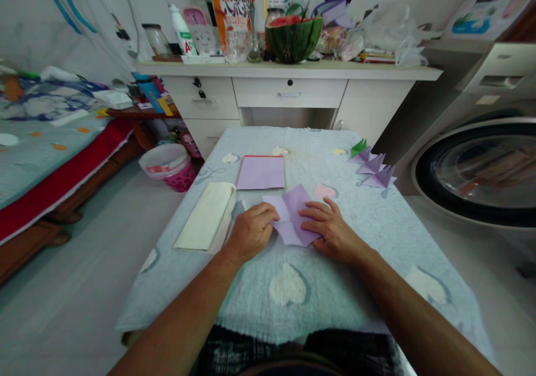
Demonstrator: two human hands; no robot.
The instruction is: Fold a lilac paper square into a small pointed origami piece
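A lilac sheet of paper (293,211), partly folded, lies on the pale blue tablecloth (268,309) in front of me. My left hand (251,232) is curled, its fingertips pinching the sheet's left edge. My right hand (329,228) lies flat on the sheet's right part, fingers stretched out and pressing it down. Just beyond is a stack of square paper (261,172), lilac on top with a red edge showing.
A cream booklet (207,215) lies left of my hands. Several folded purple shapes (374,167) and a green one (358,146) sit at the table's right edge. A desk with a halved watermelon (293,37) stands behind, a washing machine (477,169) right, a bed (46,153) and pink bin (170,167) left.
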